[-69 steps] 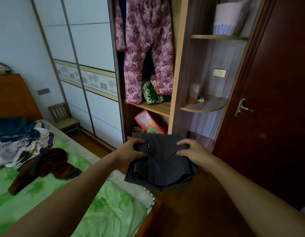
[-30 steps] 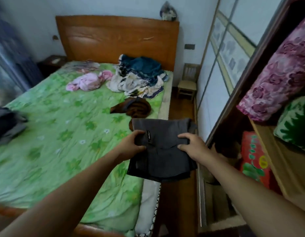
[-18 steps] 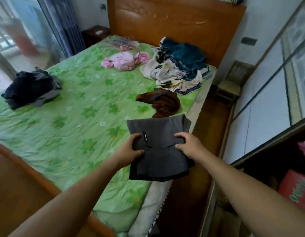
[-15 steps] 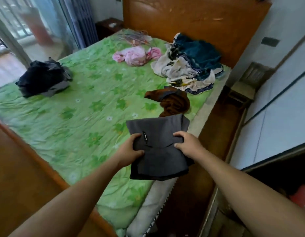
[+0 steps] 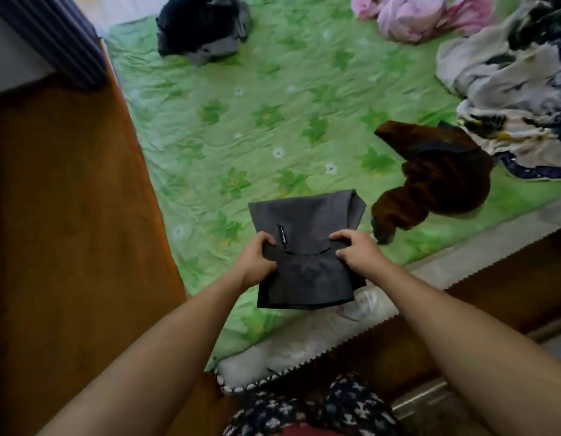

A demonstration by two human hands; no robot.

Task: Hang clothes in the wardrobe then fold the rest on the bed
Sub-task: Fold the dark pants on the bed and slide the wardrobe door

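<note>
Your left hand (image 5: 257, 262) and right hand (image 5: 358, 253) hold the folded gray cloth (image 5: 307, 215) in a curled grip, over the bed (image 5: 257, 114). Beyond your grip, the brown clothes (image 5: 436, 184) and pink clothes (image 5: 408, 17) look unfolded, so I think lots is left.

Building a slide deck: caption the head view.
Left hand and right hand hold a folded grey garment over the green bed.

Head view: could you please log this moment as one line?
left hand, right hand: grip folded grey garment | over green bedsheet
</note>
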